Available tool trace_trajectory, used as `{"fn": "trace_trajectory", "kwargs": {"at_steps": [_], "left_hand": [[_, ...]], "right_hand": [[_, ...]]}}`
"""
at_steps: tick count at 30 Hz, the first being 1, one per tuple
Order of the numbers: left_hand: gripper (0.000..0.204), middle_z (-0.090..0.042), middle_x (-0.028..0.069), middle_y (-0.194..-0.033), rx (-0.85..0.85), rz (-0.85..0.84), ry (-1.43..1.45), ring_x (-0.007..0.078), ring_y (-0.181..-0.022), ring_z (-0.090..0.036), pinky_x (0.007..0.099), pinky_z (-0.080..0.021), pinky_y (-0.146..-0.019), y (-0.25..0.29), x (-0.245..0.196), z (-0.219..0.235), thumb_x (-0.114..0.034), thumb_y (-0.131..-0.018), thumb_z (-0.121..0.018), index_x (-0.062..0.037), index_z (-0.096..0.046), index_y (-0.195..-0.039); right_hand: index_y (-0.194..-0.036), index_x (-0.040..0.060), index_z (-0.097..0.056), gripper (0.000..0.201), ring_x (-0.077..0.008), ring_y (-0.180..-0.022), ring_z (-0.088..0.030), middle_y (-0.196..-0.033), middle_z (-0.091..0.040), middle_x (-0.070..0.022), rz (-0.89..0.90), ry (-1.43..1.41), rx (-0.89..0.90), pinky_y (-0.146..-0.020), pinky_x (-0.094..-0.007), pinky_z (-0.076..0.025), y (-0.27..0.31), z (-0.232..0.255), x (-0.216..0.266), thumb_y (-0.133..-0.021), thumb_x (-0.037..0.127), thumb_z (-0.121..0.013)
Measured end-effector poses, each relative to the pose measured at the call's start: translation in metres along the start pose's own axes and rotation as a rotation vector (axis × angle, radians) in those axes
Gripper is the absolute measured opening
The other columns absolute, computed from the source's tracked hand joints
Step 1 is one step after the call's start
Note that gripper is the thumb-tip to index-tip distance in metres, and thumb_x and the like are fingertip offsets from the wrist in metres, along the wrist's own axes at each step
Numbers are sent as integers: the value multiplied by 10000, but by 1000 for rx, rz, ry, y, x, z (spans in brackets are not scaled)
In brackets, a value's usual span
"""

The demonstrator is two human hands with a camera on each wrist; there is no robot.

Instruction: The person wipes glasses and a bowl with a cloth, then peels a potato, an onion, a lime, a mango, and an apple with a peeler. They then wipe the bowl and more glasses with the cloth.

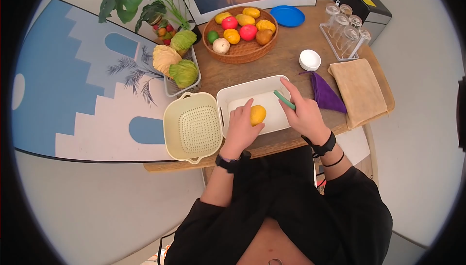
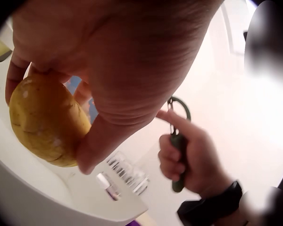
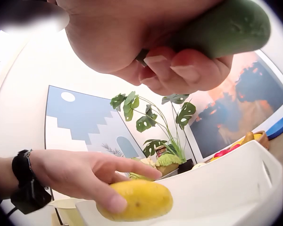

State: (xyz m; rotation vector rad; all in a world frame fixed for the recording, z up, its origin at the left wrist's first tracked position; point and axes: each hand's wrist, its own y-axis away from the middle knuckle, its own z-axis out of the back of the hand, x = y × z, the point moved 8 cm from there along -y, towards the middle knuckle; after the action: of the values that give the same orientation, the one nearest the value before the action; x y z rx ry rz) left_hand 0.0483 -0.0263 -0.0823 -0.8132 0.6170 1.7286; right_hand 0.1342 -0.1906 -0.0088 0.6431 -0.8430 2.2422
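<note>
A yellow, potato-like item (image 1: 258, 115) is gripped by my left hand (image 1: 242, 125) over the white bin (image 1: 279, 124). In the left wrist view the thumb and fingers hold the yellow item (image 2: 48, 121) at its sides; brown creases mark its skin. My right hand (image 1: 307, 117) grips a green-handled peeler (image 1: 284, 100) at the bin's right side. The left wrist view shows the peeler's looped head (image 2: 181, 107) pointing up, apart from the yellow item. In the right wrist view the right fingers (image 3: 188, 70) curl round the thick green handle (image 3: 226, 33).
Left of the bin is a pale yellow colander (image 1: 193, 126), with a grey basket of leafy vegetables (image 1: 183, 73) behind. Farther back stand a wicker basket (image 1: 238, 57) of produce and a blue plate (image 1: 287, 16). Rightward are a white bowl (image 1: 309, 60), purple cloth (image 1: 327, 93), tan cloth (image 1: 359, 90) and glasses (image 1: 349, 41).
</note>
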Motion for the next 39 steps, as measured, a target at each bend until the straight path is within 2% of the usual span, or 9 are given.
{"fn": "trace_trajectory", "kwargs": {"at_steps": [2,9,11,18,24,26,33,35,39], "left_hand": [[783,-540,232,-1275,-20,-95,-390,404,-1231,-505,466,-460,-1005,-6,-2,-9,-170,-745,-815,-49,-479,-1442],[784,-523,213,-1269,11,-19,-431,397,-1274,-477,488,-475,-990,-29,-8,-23,-187,-782,-765,-106,-422,-1482],[735,-535,211,-1263,240,96,-495,403,-1249,-512,511,-494,-972,-34,10,-43,-200,-814,-727,-142,-417,-1477],[655,-564,190,-1227,282,130,-557,387,-1157,-587,530,-519,-897,-44,21,-66,-177,-829,-683,-158,-449,-1442],[626,-560,211,-1182,273,-81,-637,392,-1085,-595,499,-523,-803,-50,2,-79,-120,-825,-651,-109,-459,-1421],[572,-554,212,-1156,78,-91,-489,388,-1062,-591,507,-512,-822,-52,-10,-66,-72,-802,-652,-83,-489,-1351],[521,-555,208,-1148,-67,-150,-474,384,-1060,-586,506,-515,-817,-55,-16,-67,-68,-802,-652,-82,-518,-1305],[480,-563,200,-1152,129,-63,-572,368,-1064,-593,501,-518,-817,-62,-2,-87,-87,-828,-642,-102,-537,-1296],[457,-572,193,-1162,164,-14,-561,354,-1063,-598,500,-518,-821,-71,2,-93,-103,-848,-634,-118,-548,-1296]], "right_hand": [[-1470,138,-457,579,-423,-624,-638,-668,-637,-193,-61,-41,-5,-547,-488,-489,4,0,-3,-929,203,-653],[-1461,131,-472,547,-418,-644,-636,-688,-617,-197,-91,-136,-1,-558,-465,-469,13,2,0,-943,165,-643],[-1460,129,-474,542,-416,-627,-624,-660,-587,-182,-146,-171,3,-553,-454,-459,15,2,-4,-946,164,-642],[-1452,120,-489,522,-390,-589,-601,-645,-557,-181,-103,-227,-19,-550,-401,-449,21,1,-5,-951,140,-634],[-1446,95,-495,445,-157,-567,-540,-671,-561,-75,-277,-524,68,-557,-323,-447,21,-7,-9,-1007,133,-557],[-1456,82,-478,428,-57,-621,-469,-700,-529,-8,-397,-771,94,-549,-257,-417,21,-13,-8,-1033,138,-520],[-1468,71,-442,439,-42,-592,-448,-759,-523,19,-403,-877,-64,-527,-209,-373,25,-15,-10,-1039,134,-509],[-1470,74,-421,427,-27,-523,-412,-662,-488,36,-398,-829,-53,-450,-186,-319,27,-13,-11,-1066,200,-483],[-1448,57,-442,413,-32,-540,-435,-716,-516,26,-393,-772,-36,-461,-188,-354,29,-8,-20,-1074,231,-472]]}}
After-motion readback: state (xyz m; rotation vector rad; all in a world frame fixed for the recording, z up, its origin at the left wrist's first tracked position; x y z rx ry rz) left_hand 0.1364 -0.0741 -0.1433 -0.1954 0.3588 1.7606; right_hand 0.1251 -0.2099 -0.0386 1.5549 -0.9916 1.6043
